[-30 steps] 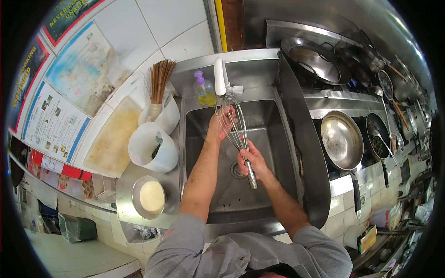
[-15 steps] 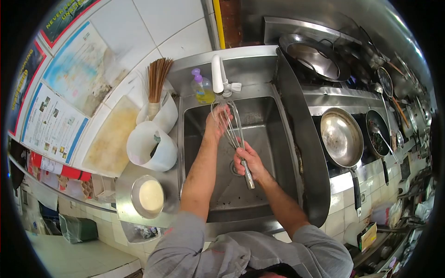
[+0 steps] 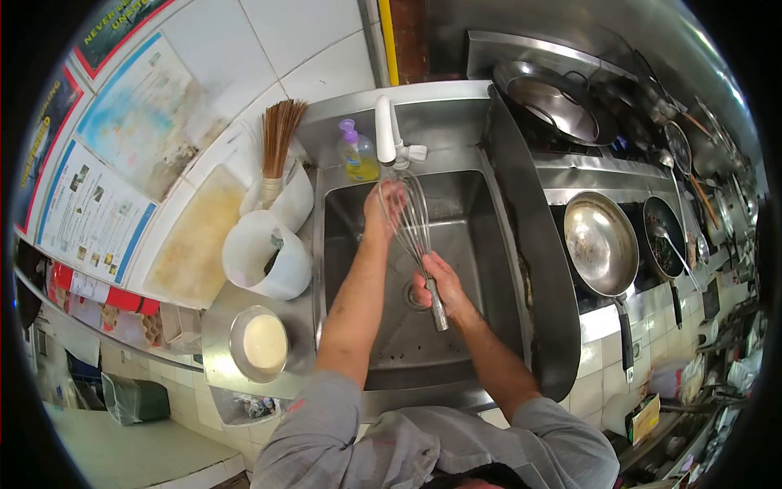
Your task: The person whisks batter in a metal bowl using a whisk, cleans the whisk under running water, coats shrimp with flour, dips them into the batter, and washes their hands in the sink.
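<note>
A metal balloon whisk (image 3: 437, 308) is held at a slant over the sink (image 3: 407, 326), its wire loops up beneath the white tap (image 3: 385, 130). My right hand (image 3: 444, 285) is closed round the handle near the base of the wires. Up at the wire loops, my left hand (image 3: 386, 208) has its curled fingers against the wires, which partly cover them. Water from the tap cannot be clearly made out. Just left of the tap stands a soap bottle (image 3: 359, 155) with a purple pump and yellow liquid.
On the left counter are a white plastic container (image 3: 265, 253), a bundle of thin brown sticks (image 3: 283, 138) in another tub, and a metal bowl (image 3: 265, 342) of pale cream-coloured contents. A metal divider (image 3: 542, 269) separates the sink from the stove's frying pan (image 3: 601, 244) and wok (image 3: 554, 106).
The whisk stays under the tap in both hands, with only a slight shift of its wires and handle. The whole view has moved slightly.
</note>
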Demonstrator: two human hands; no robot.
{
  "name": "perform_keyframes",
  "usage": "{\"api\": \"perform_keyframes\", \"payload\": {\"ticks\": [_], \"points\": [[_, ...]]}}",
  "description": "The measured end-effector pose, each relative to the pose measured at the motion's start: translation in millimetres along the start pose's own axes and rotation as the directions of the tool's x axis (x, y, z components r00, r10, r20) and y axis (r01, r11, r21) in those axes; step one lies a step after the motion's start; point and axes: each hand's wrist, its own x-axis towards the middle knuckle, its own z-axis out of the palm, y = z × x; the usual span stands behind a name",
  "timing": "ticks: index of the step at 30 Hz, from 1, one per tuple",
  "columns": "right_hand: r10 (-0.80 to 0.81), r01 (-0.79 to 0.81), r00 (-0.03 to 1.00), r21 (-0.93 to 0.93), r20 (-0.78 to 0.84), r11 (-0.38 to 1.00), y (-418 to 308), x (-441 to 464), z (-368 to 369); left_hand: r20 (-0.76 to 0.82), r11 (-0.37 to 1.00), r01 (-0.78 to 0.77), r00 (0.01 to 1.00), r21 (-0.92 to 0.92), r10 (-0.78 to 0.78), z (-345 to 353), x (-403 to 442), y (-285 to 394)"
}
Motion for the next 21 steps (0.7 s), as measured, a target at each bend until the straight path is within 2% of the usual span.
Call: {"api": "perform_keyframes", "payload": {"ticks": [1, 3, 4, 5, 7, 8, 9, 10, 11, 13, 15, 17, 19, 20, 21], "points": [[0.001, -0.002, 1.0, 0.001, 0.009, 1.0, -0.6, 1.9, 1.7, -0.002, 1.0, -0.008, 1.0, 0.005, 0.008, 10.7, -9.1, 4.0], [-0.007, 0.007, 1.0, 0.014, -0.026, 1.0, -6.9, 5.0, 2.5, -0.054, 0.988, -0.016, 0.999, -0.155, 0.008, 27.7, -28.4, -0.4], [0.0, 0.0, 1.0, 0.019, -0.019, 1.0, -8.3, 4.8, 3.7, -0.024, 0.96, 0.013, 1.0, -0.278, -0.021, 29.8, -32.6, -1.3], [-0.002, 0.002, 1.0, 0.019, -0.021, 1.0, -8.4, 5.7, 2.9, -0.022, 0.96, 0.015, 1.0, -0.279, -0.022, 29.1, -39.6, -1.8], [-0.03, 0.027, 0.991, -0.024, -0.127, 0.999, -4.6, 8.8, 0.3, 0.015, 0.921, 0.087, 0.996, -0.378, -0.088, 45.8, -67.9, 18.3], [-0.026, 0.023, 0.991, -0.022, -0.129, 0.999, -0.9, 11.4, 0.2, -0.056, 0.948, 0.075, 0.994, -0.311, -0.097, 52.3, -74.1, 20.1], [-0.115, 0.073, 0.977, -0.225, -0.181, 0.972, 2.2, 16.4, 0.8, -0.059, 0.948, 0.074, 0.994, -0.311, -0.097, 47.3, -73.5, 11.1], [-0.211, 0.105, 0.954, -0.42, -0.214, 0.901, 5.6, 21.7, -0.7, -0.068, 0.995, 0.047, 0.996, -0.085, -0.053, 38.6, -72.7, -0.7], [-0.207, 0.101, 0.954, -0.418, -0.215, 0.903, 12.7, 35.3, -12.0, -0.068, 0.989, 0.018, 0.998, 0.146, -0.008, 27.7, -73.5, -11.0], [-0.513, 0.359, 0.826, -0.486, -0.232, 0.797, 22.0, 74.8, -37.4, -0.079, 0.994, 0.051, 0.996, 0.096, -0.044, 22.2, -84.4, -12.2], [-0.509, 0.36, 0.836, -0.493, -0.206, 0.792, 1.0, 88.7, -22.7, -0.132, 0.999, 0.025, 0.991, 0.025, -0.021, 27.9, -94.9, -12.0], [-0.502, 0.358, 0.845, -0.502, -0.185, 0.787, -20.6, 99.7, -9.0, -0.097, 1.0, -0.027, 0.995, 0.0, 0.027, 19.4, -97.2, -12.7], [-0.446, 0.271, 0.894, -0.735, -0.048, 0.622, -39.7, 111.9, 0.6, -0.064, 0.999, 0.05, 0.997, -0.017, -0.051, 28.7, -110.7, 4.4], [-0.443, 0.27, 0.895, -0.734, -0.046, 0.623, -45.7, 115.9, 5.6, -0.064, 0.997, 0.071, 0.995, -0.016, -0.072, 22.4, -108.0, 0.9], [-0.328, 0.203, 0.942, -0.664, -0.067, 0.72, -50.7, 120.2, 8.8, -0.066, 0.997, 0.069, 0.995, -0.015, -0.07, 21.2, -104.7, 0.3]]}}
